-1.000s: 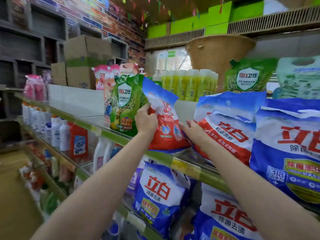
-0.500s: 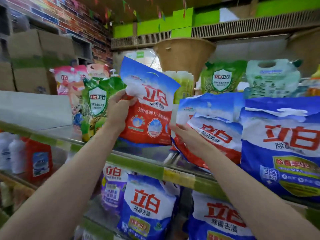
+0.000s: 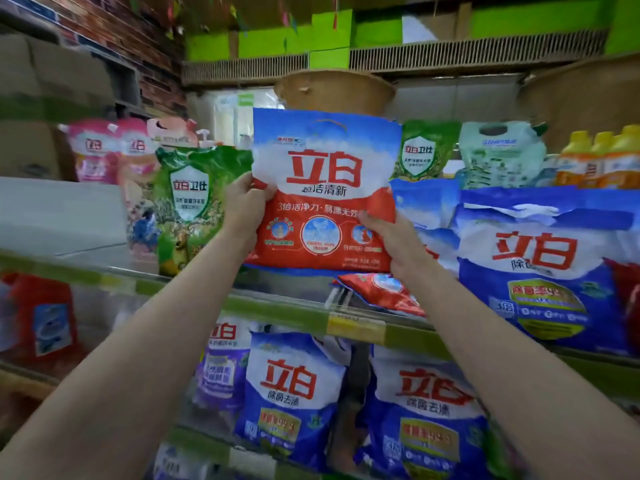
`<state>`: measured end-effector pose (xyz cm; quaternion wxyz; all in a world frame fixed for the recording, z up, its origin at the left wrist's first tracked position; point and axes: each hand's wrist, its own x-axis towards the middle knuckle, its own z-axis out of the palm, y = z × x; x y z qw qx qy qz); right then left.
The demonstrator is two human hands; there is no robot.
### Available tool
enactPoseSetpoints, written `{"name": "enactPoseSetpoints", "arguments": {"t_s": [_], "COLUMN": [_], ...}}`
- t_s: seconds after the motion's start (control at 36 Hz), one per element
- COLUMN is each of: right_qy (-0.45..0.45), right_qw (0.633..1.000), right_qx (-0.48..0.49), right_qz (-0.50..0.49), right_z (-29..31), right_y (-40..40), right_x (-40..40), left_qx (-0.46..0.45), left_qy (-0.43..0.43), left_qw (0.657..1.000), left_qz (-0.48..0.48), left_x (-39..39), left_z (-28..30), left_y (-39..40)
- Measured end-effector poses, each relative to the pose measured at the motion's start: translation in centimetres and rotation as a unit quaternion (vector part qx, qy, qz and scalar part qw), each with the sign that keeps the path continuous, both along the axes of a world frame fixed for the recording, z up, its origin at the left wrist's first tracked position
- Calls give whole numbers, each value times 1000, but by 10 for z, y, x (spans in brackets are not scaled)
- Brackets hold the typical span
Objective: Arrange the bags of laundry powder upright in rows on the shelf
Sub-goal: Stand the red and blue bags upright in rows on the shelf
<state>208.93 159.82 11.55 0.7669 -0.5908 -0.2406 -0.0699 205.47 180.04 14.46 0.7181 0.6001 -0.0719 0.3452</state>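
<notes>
Both hands hold one red and blue bag of laundry powder (image 3: 325, 192) upright, with its printed front toward the camera, above the front edge of the shelf (image 3: 277, 306). The left hand (image 3: 244, 209) grips the bag's left edge at about mid-height; the thumb lies on the front and the other fingers are hidden behind the bag. The right hand (image 3: 394, 240) grips the lower right corner, its thumb pressed on the front and the fingers curled behind. The bottom of the bag is near the shelf surface; I cannot tell whether it touches. Just beside it on the left stands a green bag (image 3: 194, 206). On the right a large blue bag (image 3: 540, 268) stands upright at the front edge. Under the right hand a smaller red bag (image 3: 381, 292) lies tilted on the shelf.
</notes>
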Motion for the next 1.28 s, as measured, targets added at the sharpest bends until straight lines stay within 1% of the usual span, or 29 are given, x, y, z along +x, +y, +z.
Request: {"name": "enactPoseSetpoints", "arguments": {"t_s": [0.06,0.14,0.17,0.25,0.36,0.44,0.56,0.78,1.0,1.28], "right_qy": [-3,8,11,28,45,61,90,118,132,115], "right_qw": [999,995,993,990,986,986,983,978,975,967], "right_qx": [2,2,9,36,46,31,20,0,5,13], "right_qz": [-42,-104,-117,-133,-153,-154,-162,-169,-178,-227], "right_z": [-3,-10,-12,-22,-37,-50,-69,-89,-88,-74], "right_y": [-9,-23,-28,-37,-42,-41,-35,-14,9,34], "right_x": [-16,-46,-56,-84,-116,-134,-149,-158,-142,-102], "left_qx": [26,86,86,66,73,85,88,79,78,90], "left_qy": [13,55,61,80,146,180,216,245,254,222], "left_qw": [999,994,994,993,976,964,954,951,947,939], "left_qz": [23,41,30,-55,-140,-177,-190,-174,-180,-245], "left_x": [-1,-9,-14,-37,-63,-78,-89,-100,-83,-28], "left_z": [-5,-15,-19,-33,-62,-79,-96,-121,-121,-98], "left_y": [-6,-19,-24,-39,-43,-42,-35,-19,1,25]}}
